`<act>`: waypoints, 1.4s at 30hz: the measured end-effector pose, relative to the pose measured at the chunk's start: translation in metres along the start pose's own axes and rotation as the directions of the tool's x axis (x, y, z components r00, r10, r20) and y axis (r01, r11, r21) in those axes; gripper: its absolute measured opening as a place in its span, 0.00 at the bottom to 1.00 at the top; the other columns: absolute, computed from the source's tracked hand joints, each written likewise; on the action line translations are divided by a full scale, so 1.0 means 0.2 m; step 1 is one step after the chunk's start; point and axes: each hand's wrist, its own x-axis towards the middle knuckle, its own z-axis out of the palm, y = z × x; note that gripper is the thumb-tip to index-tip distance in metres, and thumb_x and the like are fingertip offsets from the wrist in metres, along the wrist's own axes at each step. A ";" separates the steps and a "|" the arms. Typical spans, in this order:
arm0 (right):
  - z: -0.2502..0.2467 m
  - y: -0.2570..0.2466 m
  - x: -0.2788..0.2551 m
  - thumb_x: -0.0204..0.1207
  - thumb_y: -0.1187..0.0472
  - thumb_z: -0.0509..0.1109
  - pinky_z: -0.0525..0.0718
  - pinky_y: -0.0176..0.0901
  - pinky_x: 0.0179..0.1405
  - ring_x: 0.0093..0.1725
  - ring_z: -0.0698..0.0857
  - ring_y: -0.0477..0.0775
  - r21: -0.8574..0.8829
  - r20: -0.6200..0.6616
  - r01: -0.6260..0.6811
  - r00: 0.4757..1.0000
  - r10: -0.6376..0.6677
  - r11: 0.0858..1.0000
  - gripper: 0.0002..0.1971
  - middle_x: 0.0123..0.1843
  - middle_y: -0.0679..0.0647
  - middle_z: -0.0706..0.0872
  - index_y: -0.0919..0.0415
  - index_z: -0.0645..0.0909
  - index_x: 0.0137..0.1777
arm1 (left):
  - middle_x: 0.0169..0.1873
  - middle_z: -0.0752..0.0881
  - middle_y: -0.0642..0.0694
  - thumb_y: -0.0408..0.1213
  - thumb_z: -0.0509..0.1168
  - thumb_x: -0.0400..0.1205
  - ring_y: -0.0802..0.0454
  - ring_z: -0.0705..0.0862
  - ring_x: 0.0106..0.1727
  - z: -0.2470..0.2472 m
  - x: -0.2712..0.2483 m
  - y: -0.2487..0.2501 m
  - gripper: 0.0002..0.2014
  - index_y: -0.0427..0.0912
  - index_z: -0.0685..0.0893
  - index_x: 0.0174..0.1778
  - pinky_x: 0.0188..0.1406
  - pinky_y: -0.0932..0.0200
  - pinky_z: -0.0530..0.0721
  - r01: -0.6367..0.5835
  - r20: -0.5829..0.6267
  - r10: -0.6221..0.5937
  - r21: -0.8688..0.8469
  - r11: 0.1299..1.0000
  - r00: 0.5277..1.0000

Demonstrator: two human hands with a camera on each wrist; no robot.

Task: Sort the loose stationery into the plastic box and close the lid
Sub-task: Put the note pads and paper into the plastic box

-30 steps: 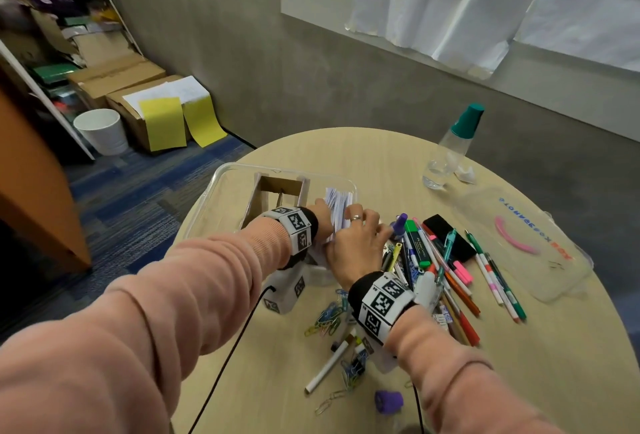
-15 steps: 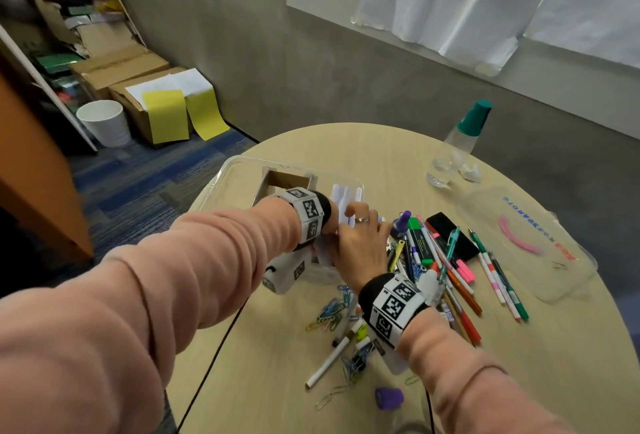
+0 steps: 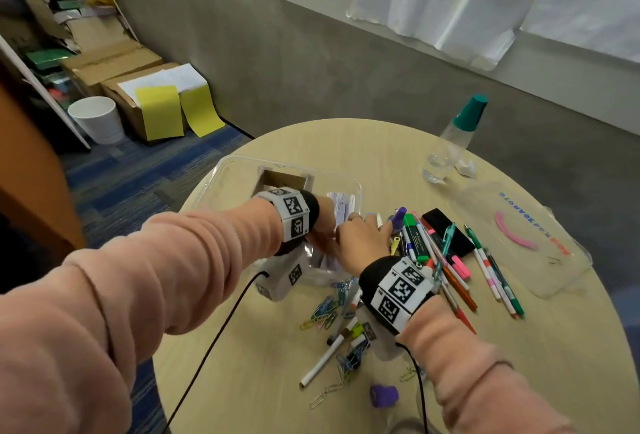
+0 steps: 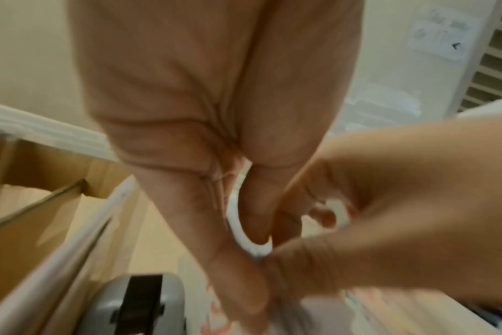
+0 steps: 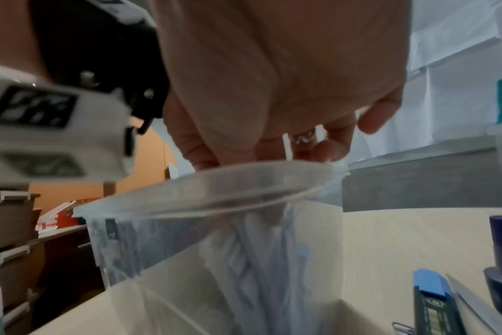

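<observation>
A clear plastic box [image 3: 221, 170] stands on the round table with a cardboard divider [image 3: 280, 177] inside it. Both hands reach into its right end. My left hand [image 3: 323, 215] pinches a stack of white paper slips [image 3: 343, 205] between thumb and fingers; the stack's edge [image 4: 238, 217] curves under the thumb in the left wrist view. My right hand [image 3: 360, 239] grips the same stack from the right, and the slips [image 5: 258, 260] show through the box wall [image 5: 215, 181]. The clear lid [image 3: 519, 236] lies flat at the right.
Several pens and markers [image 3: 426, 243] lie piled just right of the box. Coloured paper clips [image 3: 325, 309], a white marker [image 3: 322, 364] and a purple cap [image 3: 383, 395] lie near the front edge. A green-capped bottle [image 3: 450, 143] stands at the back.
Both hands stay on the paper stack at the box's right end, hardly moved. The head view has shifted slightly.
</observation>
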 end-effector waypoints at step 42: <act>0.11 0.24 -0.11 0.75 0.65 0.72 0.89 0.44 0.39 0.49 0.83 0.51 0.943 0.189 -0.206 0.978 0.091 0.262 0.37 0.66 0.58 0.74 0.45 0.58 0.79 | 0.61 0.82 0.37 0.44 0.61 0.82 0.44 0.85 0.50 -0.13 0.24 0.23 0.21 0.39 0.72 0.69 0.61 0.49 0.83 0.047 0.044 -0.056 0.181 0.982 0.997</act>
